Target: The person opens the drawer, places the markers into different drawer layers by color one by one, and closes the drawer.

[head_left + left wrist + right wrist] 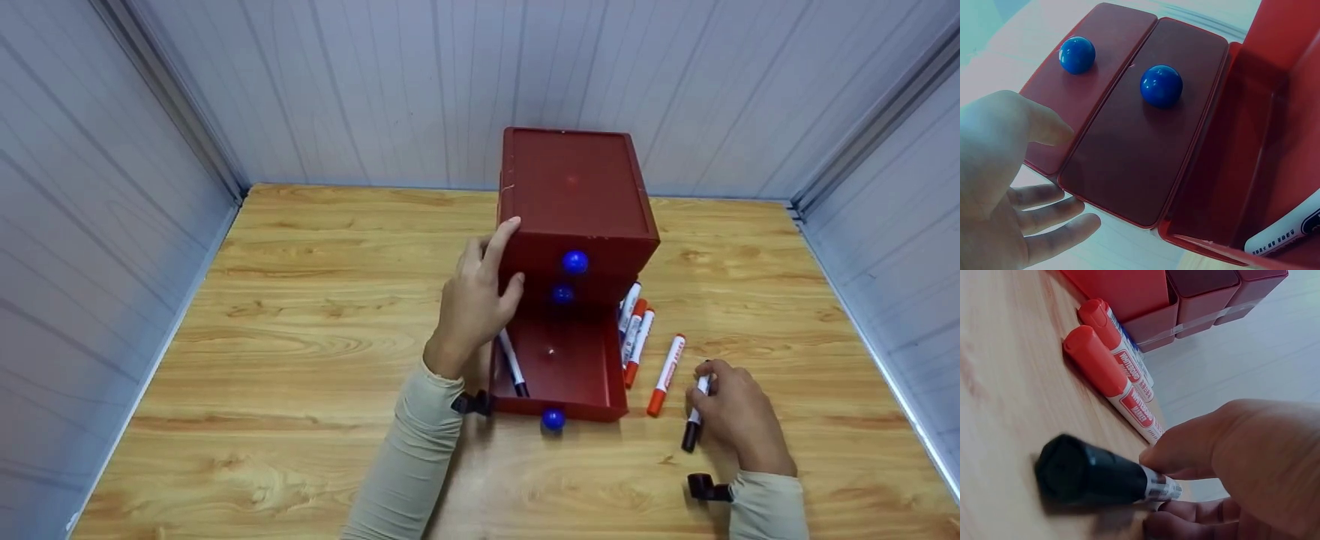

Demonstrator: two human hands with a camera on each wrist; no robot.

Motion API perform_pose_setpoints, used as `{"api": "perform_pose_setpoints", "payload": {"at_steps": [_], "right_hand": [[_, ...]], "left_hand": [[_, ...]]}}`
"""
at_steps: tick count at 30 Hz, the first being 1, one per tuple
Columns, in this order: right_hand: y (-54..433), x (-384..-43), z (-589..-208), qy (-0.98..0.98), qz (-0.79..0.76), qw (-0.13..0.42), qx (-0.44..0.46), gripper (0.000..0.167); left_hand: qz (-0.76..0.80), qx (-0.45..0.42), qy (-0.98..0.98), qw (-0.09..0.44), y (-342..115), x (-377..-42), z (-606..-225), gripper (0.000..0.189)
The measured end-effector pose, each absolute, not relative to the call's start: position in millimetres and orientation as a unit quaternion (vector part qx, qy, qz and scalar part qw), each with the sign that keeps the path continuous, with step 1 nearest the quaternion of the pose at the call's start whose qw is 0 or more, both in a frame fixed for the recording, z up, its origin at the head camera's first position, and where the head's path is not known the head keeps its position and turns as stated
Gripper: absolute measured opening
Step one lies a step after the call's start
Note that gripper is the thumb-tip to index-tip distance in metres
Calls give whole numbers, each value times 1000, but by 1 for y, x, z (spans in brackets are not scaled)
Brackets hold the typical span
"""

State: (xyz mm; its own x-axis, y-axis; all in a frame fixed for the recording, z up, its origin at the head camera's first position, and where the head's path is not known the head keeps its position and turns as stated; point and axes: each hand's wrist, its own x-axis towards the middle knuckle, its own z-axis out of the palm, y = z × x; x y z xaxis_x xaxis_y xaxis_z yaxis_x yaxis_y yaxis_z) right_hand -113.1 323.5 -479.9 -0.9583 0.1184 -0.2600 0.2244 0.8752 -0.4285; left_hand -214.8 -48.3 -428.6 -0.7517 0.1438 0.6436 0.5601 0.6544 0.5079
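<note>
A dark red drawer cabinet [574,187] with blue ball knobs stands on the table, its bottom drawer [577,371] pulled out. Inside that drawer, along the left wall, lies a white marker [513,364] with a black cap. My left hand [471,304] is at the cabinet's left front edge, fingers extended and thumb apart; whether it presses the cabinet I cannot tell. To the right, my right hand [741,412] pinches a black-capped marker [1100,475] between thumb and fingers, low over the tabletop. A red-capped marker [666,375] lies just left of that hand.
Several more markers [636,345], red-capped ones among them, lie against the drawer's right side. The wooden table [322,300] is bounded by pale panel walls [375,90] at the back and both sides.
</note>
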Motion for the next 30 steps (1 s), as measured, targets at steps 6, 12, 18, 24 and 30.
{"api": "perform_pose_setpoints", "payload": {"at_steps": [6,12,18,24,30], "right_hand": [[324,-110,-479,961,-245,110,74,45],[325,-110,-480,959,-251,103,82,45],[327,-110,-478,951,-273,104,103,59],[328,-112,-475,939,-298,115,128,80],[328,-112,-474,934,-305,119,143,84]], "left_hand": [[-362,-202,-865,283,-48,-214,-428,73],[-360,-202,-866,281,-48,-214,-428,73],[-364,-205,-865,278,-49,-215,-428,72],[-364,-205,-865,278,-49,-215,-429,72],[-360,-204,-865,283,-49,-214,-428,73]]}}
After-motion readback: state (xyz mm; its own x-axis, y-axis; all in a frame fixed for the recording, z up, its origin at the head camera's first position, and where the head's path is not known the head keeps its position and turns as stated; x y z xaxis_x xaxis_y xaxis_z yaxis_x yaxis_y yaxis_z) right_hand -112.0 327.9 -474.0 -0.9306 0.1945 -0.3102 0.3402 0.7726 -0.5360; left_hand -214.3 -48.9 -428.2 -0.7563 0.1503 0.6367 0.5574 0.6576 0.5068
